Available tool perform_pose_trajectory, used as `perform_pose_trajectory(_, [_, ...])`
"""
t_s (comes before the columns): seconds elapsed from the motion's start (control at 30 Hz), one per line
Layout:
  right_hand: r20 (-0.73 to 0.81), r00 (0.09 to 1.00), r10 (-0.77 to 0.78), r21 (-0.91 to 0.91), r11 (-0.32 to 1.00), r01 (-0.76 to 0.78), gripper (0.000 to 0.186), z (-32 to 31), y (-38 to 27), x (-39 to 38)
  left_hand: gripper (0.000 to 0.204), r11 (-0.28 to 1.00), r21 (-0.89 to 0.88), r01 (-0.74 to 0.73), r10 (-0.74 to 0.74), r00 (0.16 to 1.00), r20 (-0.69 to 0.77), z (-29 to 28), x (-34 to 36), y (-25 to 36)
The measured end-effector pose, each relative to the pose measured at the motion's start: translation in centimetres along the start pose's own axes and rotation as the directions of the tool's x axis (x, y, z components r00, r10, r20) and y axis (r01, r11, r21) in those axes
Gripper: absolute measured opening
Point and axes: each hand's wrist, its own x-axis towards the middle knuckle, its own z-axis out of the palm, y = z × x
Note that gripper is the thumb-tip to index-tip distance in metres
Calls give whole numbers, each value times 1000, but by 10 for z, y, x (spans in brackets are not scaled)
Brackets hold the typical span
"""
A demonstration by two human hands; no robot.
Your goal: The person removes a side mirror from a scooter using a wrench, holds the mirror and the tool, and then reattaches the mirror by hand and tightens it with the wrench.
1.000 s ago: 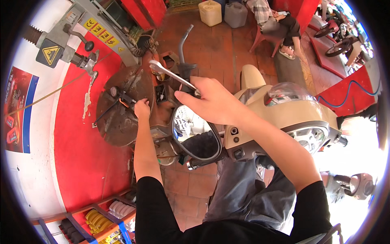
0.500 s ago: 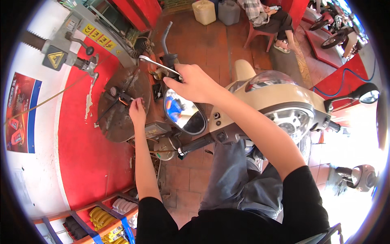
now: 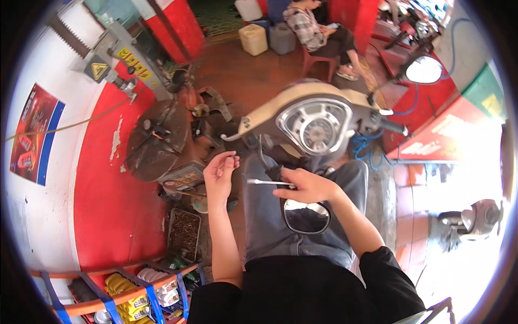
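Observation:
My right hand [image 3: 308,186] is closed over my lap, gripping a silver wrench [image 3: 264,182] together with a detached rear-view mirror [image 3: 306,217]. The mirror's glass hangs below my fingers and its dark stem points up and away. To its left, my left hand [image 3: 218,175] is raised with the fingertips pressed together. Whatever they may pinch is too small to make out. Beyond both hands stands a beige scooter [image 3: 256,117] with a round-dialled instrument cluster [image 3: 317,130]. Another mirror [image 3: 423,70] is mounted on its right side.
On the left is a tyre-changing machine with a round turntable [image 3: 143,159]; small tools lie on it. A rack [image 3: 81,309] of bottles stands lower left, near a tray [image 3: 184,235] of small brown pieces. A seated person [image 3: 307,29] and plastic jugs [image 3: 253,40] are at the back.
My right hand has brought the mirror and wrench back from the machine's side to above my lap. My left hand has left the turntable and moved right. The scooter appears farther ahead in view.

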Motion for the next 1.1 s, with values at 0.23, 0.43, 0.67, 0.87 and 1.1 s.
perform_pose_trajectory(0.23, [0,1000,-16,142,990,15,31,14,-2,-127,27,977,-167,131,-55,916,398,77,-49,9])
perform_pose_trajectory(0.43, [-136,990,26,179,984,-2,34,33,0,-173,30,941,-225,252,-47,758,650,97,-72,-7])
perform_pose_trajectory(0.67, [-120,993,-9,227,973,36,19,56,11,-178,38,928,-170,330,-124,707,696,91,-76,-9])
perform_pose_trajectory(0.87, [-115,993,-4,301,953,39,19,69,22,-173,29,964,-111,240,-81,669,739,84,-74,-6])
perform_pose_trajectory(1.1, [-96,995,14,248,969,11,19,68,26,-171,26,976,-74,205,-77,642,763,80,-69,-13])
